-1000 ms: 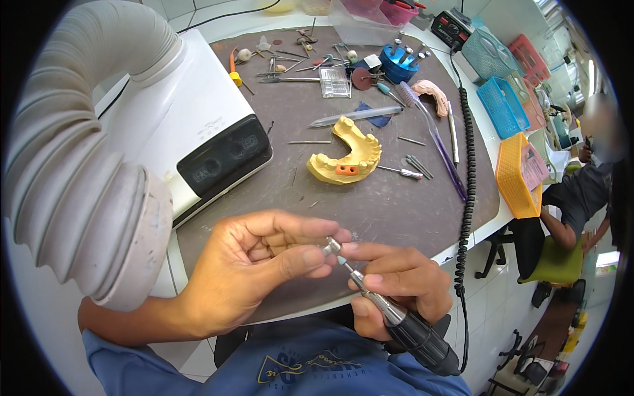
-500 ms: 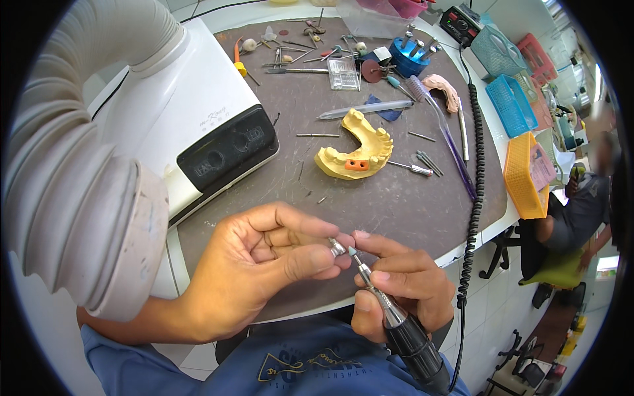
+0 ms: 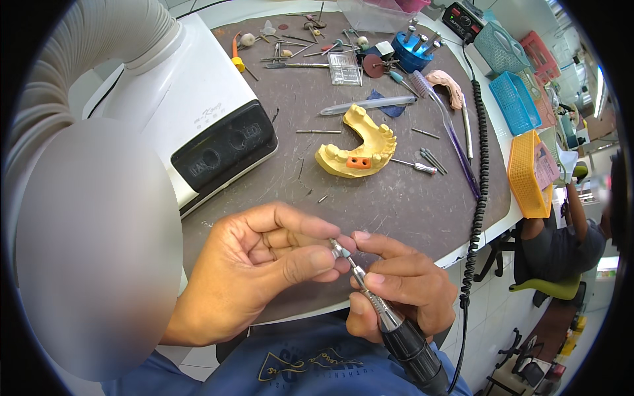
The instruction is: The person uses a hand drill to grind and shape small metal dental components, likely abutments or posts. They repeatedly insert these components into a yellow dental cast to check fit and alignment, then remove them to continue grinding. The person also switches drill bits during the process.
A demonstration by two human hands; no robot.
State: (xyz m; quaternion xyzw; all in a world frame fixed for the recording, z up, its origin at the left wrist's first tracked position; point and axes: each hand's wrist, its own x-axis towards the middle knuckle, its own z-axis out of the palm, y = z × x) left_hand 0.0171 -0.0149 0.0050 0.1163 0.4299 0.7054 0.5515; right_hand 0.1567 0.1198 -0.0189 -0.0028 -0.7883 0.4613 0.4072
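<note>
Between the thumb and fingers of my left hand (image 3: 264, 264) is a small shiny metal dental crown (image 3: 336, 249). My right hand (image 3: 409, 280) grips a black and silver rotary handpiece (image 3: 389, 320), tilted up to the left. Its pale green grinding tip (image 3: 345, 253) meets the crown; whether it presses on it I cannot tell. Beyond my hands a yellow dental cast (image 3: 360, 148) with an orange two-holed block (image 3: 358, 162) set in its near side lies on the brown work mat (image 3: 251, 191). A short metal pin (image 3: 322, 198) lies between cast and hands.
A white dust extractor (image 3: 211, 125) with a grey hose (image 3: 72, 79) fills the left. Burs, a toothbrush (image 3: 449, 135) and a blue bur stand (image 3: 415, 49) lie across the back. A coiled black cord (image 3: 477, 218) hangs right, near colored baskets (image 3: 528, 175). A person (image 3: 558, 244) sits far right.
The grinding tip has moved slightly left and up, onto the crown. At the left, a blurred grey oval now covers the hose's mouth. The seated person at right has shifted posture.
</note>
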